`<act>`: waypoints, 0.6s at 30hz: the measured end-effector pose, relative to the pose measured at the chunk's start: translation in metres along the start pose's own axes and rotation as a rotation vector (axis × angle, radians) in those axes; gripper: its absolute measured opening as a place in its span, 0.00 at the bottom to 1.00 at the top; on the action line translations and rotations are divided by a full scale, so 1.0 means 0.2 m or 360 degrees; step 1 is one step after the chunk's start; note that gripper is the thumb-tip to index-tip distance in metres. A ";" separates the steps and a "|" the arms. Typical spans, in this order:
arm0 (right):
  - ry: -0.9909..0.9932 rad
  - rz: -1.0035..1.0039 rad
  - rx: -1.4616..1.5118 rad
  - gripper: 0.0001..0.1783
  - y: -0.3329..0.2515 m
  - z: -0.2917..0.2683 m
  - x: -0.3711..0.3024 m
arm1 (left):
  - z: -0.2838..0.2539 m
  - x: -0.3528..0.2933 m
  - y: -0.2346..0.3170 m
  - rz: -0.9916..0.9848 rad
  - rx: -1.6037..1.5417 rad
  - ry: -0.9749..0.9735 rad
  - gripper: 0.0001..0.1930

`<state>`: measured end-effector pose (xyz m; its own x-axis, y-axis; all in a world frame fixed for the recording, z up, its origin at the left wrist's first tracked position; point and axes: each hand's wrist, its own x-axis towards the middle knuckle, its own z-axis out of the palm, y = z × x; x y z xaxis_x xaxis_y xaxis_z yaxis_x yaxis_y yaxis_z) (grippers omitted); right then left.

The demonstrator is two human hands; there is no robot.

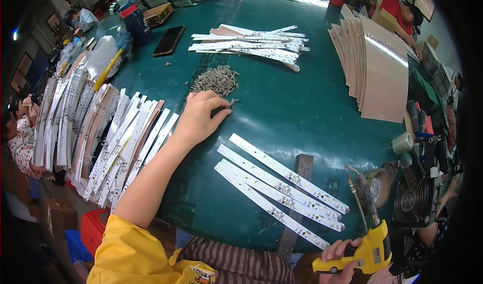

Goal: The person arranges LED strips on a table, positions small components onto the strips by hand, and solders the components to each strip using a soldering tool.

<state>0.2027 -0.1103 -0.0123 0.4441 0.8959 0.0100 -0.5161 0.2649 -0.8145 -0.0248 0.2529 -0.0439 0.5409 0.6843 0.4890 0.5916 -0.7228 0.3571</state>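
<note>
My left hand [204,115] reaches over the green table, thumb and forefinger pinched at a small grey component [234,101] beside a heap of similar components [216,80]. In my right hand [344,259], at the lower right, is a yellow soldering gun [375,249], its metal tip and a thin feed tube pointing up and away. Between the hands several white LED strip boards [282,188] lie slanted side by side, their near halves resting across a dark metal bar [302,175]. Small parts dot the strips.
More strip boards lie in a loose pile [251,42] at the far middle and in stacks [126,143] at left. A phone [169,41], a dark blue jar [135,24], pinkish panels [380,72], a round dish [380,186] and a fan [411,198] stand around. Other people sit nearby.
</note>
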 end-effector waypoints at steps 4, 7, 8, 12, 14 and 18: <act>-0.0003 -0.0007 -0.0015 0.30 0.00 0.00 -0.01 | 0.00 0.03 0.01 0.0082 0.0013 0.0030 0.06; 0.0022 -0.0018 -0.0027 0.30 -0.01 0.01 -0.01 | -0.02 0.01 0.02 0.0071 -0.0031 -0.0006 0.05; 0.0032 -0.0011 -0.0022 0.30 -0.01 0.01 -0.01 | -0.01 0.00 0.01 0.0090 -0.0037 -0.0014 0.04; 0.0026 0.0009 -0.0016 0.30 -0.01 0.01 -0.02 | -0.01 -0.03 0.02 0.0012 -0.0167 0.0014 0.05; 0.0019 0.0006 -0.0013 0.30 0.00 0.00 -0.02 | -0.03 -0.01 0.05 -0.0048 -0.0150 -0.0029 0.05; 0.0010 -0.0002 -0.0005 0.30 0.00 0.00 -0.02 | -0.02 0.00 0.06 -0.0290 -0.0281 -0.0073 0.07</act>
<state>0.2012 -0.1146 -0.0125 0.4493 0.8933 0.0072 -0.5133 0.2648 -0.8163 -0.0196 0.2432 -0.0358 0.4639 0.8054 0.3690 0.5704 -0.5902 0.5712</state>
